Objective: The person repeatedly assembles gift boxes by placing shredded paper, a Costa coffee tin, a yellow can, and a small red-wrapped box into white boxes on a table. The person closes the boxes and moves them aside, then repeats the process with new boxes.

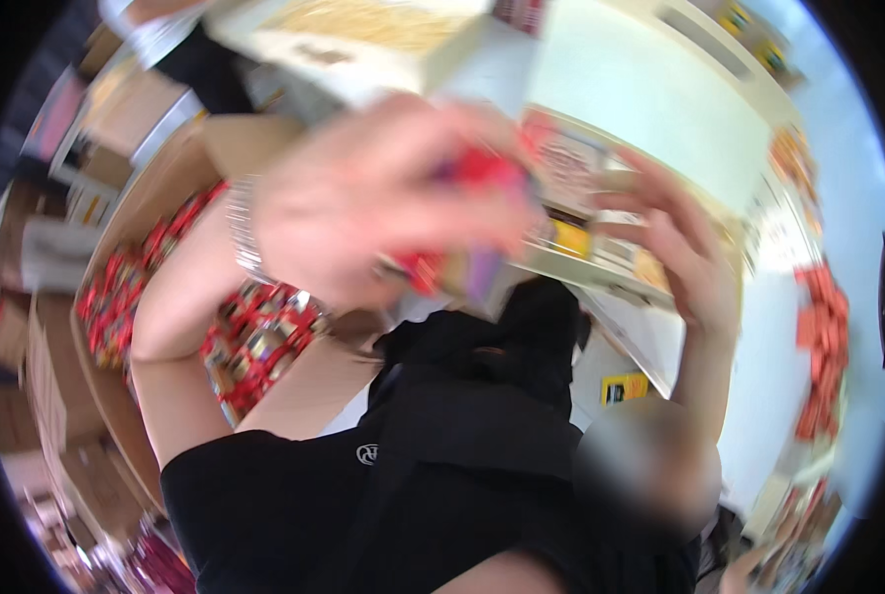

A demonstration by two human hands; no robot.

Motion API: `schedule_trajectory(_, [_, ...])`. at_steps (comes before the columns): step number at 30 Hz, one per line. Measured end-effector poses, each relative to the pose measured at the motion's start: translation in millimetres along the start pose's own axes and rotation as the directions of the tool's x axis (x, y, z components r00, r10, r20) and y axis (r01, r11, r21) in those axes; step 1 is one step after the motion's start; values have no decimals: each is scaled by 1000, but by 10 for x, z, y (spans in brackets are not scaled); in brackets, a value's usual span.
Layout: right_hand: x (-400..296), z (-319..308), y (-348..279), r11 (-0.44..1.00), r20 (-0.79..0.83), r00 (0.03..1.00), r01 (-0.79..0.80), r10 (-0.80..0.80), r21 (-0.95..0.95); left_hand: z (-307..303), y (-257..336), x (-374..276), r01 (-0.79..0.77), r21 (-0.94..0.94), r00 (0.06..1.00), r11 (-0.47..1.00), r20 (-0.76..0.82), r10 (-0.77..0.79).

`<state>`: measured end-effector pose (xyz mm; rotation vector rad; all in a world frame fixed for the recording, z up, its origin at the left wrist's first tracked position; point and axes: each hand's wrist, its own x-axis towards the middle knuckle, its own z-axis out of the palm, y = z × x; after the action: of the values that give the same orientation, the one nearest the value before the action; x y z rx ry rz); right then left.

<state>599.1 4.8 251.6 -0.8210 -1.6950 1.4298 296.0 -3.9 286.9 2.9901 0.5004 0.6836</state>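
Note:
My left hand (353, 200), blurred and with a metal bracelet at the wrist, is closed around several small red and purple packets (483, 167). Some of them stick out below the fingers, and motion blur hides their detail. To the right, my right hand (673, 237) has its fingers spread and curved, and I see nothing held in it. It is over an open drawer-like tray (561, 263) that contains a yellow packet (569, 237) and pale boxes. Under my left forearm stands a large cardboard carton (105, 393) full of red-wrapped packets (260, 341).
A pale tabletop (650, 89) spreads beyond the tray. Orange-red packets (821, 349) lie in a row at the right. Cardboard boxes (101, 482) stand at the left, and a yellow packet (624, 387) lies lower down. Part of another person (197, 67) shows at the upper left.

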Motion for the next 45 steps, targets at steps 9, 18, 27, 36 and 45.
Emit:
schedule_trajectory(9, [-446,-1399,579,863,-592,630,-327,503,386,1421,-818,1463,-8,-143,995,990,-104,-7])
schedule_trajectory(18, [-144,-1424,1128,671,-706,651,-658,279,-342,1731,-514,1840,133,37,936,990,324,-138])
schedule_trajectory(27, [-205,-1464,676,214,-378,924,-380,52,-900,2327,-570,2141,54,101,920,993,381,-89])
schedule_trajectory(36, [-461,-4277,28,81,-765,545,-794,-342,-602,2276,-470,2190,37,166,882,985,457,-111])
schedule_trajectory(45, [-280,-4777,311,-183,-796,575,-817,-187,-547,2306,-570,2159,67,179,901,982,411,-137])
